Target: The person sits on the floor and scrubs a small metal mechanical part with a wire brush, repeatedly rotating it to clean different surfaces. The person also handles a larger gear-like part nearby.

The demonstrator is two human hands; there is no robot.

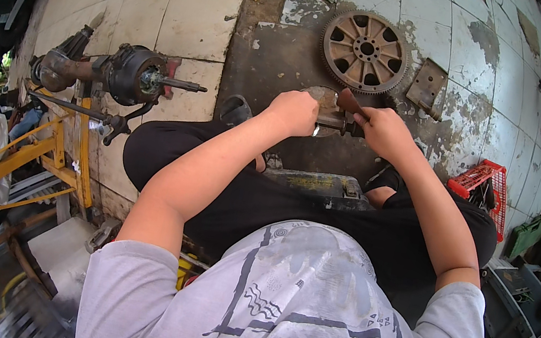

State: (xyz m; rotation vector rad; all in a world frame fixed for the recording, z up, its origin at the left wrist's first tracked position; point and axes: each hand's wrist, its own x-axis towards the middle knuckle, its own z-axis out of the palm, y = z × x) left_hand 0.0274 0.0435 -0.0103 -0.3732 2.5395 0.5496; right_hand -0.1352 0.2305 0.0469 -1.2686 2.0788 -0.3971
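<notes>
My left hand (297, 112) is closed at the near end of a metal shaft-like part (328, 122) held low in front of me. My right hand (384, 130) grips a reddish-brown flat strip (352, 102), like a folded piece of sandpaper or cloth; its exact kind is unclear. The strip stands up beside the far end of the shaft-like part. Both hands hide much of that part. Just beyond them lies a large toothed flywheel (366, 50), flat on the floor, and a rusty metal plate (428, 85) sits to its right.
A dark toolbox-like case (315, 184) lies between my legs. On the left, an axle assembly (129, 75) rests on a yellow metal stand (76, 142). To the right are a red plastic basket (491, 190) and a grey tray (525, 304). The tiled floor (198, 22) is cracked and stained.
</notes>
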